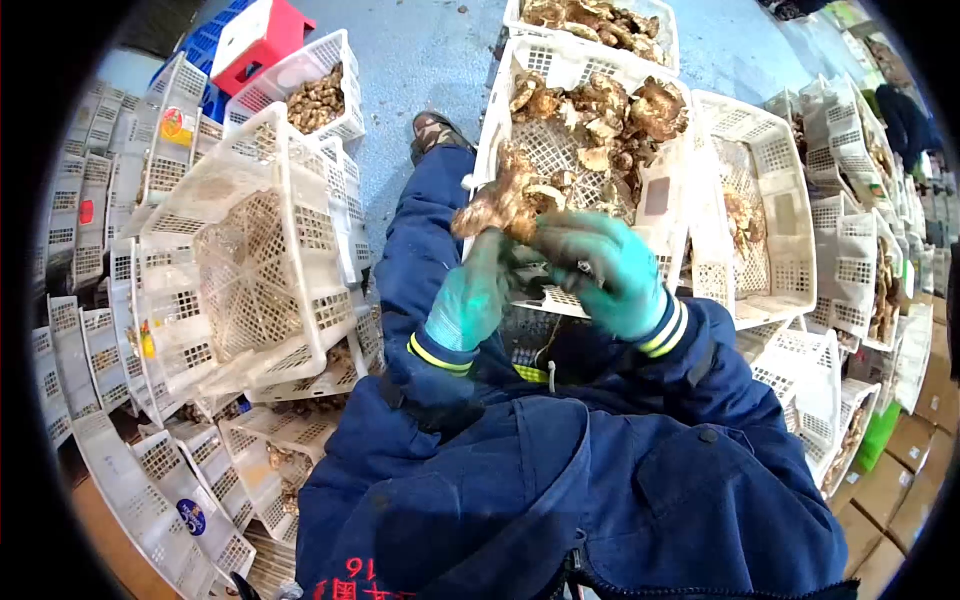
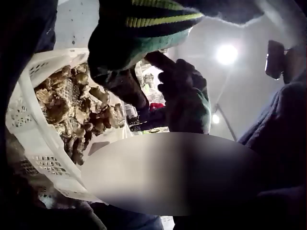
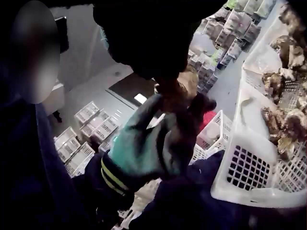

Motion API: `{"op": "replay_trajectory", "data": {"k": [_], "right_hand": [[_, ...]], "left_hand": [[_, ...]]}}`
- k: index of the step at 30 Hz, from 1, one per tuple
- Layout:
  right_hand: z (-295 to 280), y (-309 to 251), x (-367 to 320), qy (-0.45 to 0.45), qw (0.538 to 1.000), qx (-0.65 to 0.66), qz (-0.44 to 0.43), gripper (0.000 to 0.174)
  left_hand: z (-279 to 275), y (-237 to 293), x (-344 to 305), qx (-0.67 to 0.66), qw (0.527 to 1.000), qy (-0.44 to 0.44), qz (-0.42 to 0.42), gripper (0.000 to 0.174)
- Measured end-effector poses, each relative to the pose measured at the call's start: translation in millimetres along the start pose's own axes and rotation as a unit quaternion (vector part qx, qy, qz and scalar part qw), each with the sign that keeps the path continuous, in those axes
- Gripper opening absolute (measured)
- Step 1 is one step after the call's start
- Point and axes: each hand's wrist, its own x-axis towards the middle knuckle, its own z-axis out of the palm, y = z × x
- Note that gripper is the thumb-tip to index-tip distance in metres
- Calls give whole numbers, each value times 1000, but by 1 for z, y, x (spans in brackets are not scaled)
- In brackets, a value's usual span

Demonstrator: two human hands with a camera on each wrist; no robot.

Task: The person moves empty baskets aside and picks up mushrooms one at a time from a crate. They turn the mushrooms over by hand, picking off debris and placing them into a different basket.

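A large brown mushroom cluster (image 1: 503,203) is held up over the near-left edge of a white crate (image 1: 478,165). My left hand (image 1: 470,303), in a green glove with dark fingers, grips its underside; the right wrist view shows this left hand (image 3: 148,143) with thumb and fingers around the mushroom (image 3: 184,88). My right hand (image 1: 603,272), gloved alike and blurred, has bent fingertips right at the mushroom's right end. A small shiny spot shows by those fingers; cannot tell what it is. Several mushrooms (image 1: 655,108) lie in that crate.
Another white crate (image 1: 800,190) with a few mushrooms stands on the right. To the left is a tilted crate (image 1: 310,240), with a smaller mushroom crate (image 1: 345,100) and a red-and-white stool (image 1: 268,60) behind. Stacked crates line both sides; blue floor (image 1: 420,50) shows ahead.
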Motion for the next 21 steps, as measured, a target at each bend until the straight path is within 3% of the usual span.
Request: {"op": "replay_trajectory", "data": {"k": [1, 2, 3, 4, 5, 6, 7, 8, 9, 10, 11, 12, 13, 14, 16, 18, 19, 20, 21], "right_hand": [[1, -14, -8, -1, 1000, 28, -14, 42], [-1, -30, -11, -24, 1000, 1, -12, 45], [2, -33, -20, -37, 999, -14, -32, 47], [4, -36, -28, -50, 997, -30, -52, 49], [3, -42, -37, -81, 995, -58, -26, 46], [2, -43, -43, -68, 997, -27, -14, 43], [0, -46, -45, -55, 998, 2, -1, 40], [-2, -49, -47, -44, 998, 32, 13, 37], [-3, -55, -51, -4, 995, 72, 63, 29], [-1, -54, -57, 58, 993, 49, 90, 22], [0, -56, -62, 72, 958, 132, 242, 20], [0, -59, -66, 84, 894, 212, 386, 19], [-9, -65, -59, 50, 800, 312, 509, 20], [-5, -59, -64, 42, 793, 328, 511, 23], [2, -60, -60, 23, 792, 346, 503, 29], [15, -61, -56, 46, 761, 470, 445, 50], [22, -53, -58, 18, 754, 472, 456, 55], [23, -45, -59, -11, 747, 472, 468, 61], [22, -40, -61, -49, 695, 516, 497, 54]], "left_hand": [[5, 3, -3, -74, 994, -24, 73, 52], [-10, -3, -3, 129, 978, -37, 162, 44], [-25, -7, -3, 318, 913, -15, 254, 38], [-20, 2, -8, 522, 781, -34, 341, 39], [-14, 11, -13, 670, 598, -13, 440, 40], [-7, 11, -18, 550, 749, 6, 371, 39], [3, 8, -25, 407, 868, 23, 283, 38], [10, 6, -29, 246, 951, 40, 182, 36], [13, 5, -31, 189, 958, 16, 217, 31], [13, 5, -32, 156, 969, 0, 192, 30], [10, 6, -33, 124, 978, -16, 165, 29], [7, 6, -34, 91, 986, -31, 138, 28], [5, 8, -34, 104, 983, -40, 144, 28], [3, 10, -34, 117, 981, -48, 150, 29], [5, 8, -32, 18, 993, -28, 115, 30], [6, 4, -27, -105, 990, 8, 92, 32], [7, 1, -25, 76, 984, 4, 164, 33], [9, 0, -24, 252, 939, -2, 232, 34], [9, 2, -25, 298, 931, 2, 212, 35]]}}
